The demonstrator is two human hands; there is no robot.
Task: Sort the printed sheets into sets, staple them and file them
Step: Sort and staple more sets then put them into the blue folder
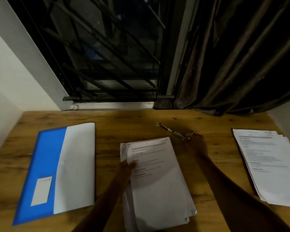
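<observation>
At your far left, a flat blue plastic folder [40, 164] lies on the wooden table [132, 121], a plain white sheet [75, 164] covering its right half. A bare strip of wood separates it from the middle stack of printed white sheets [157, 181], whose edges are fanned unevenly. Your left hand [126, 168] pinches that stack's left edge, thumb on top. Beyond the stack's far right corner, your right hand [195, 141] meets the near end of the slim metal stapler [169, 130]; the light is too dim to tell whether those fingers are clamped on it. Open tabletop follows, then a second printed stack [271, 164] at the table's right edge.
</observation>
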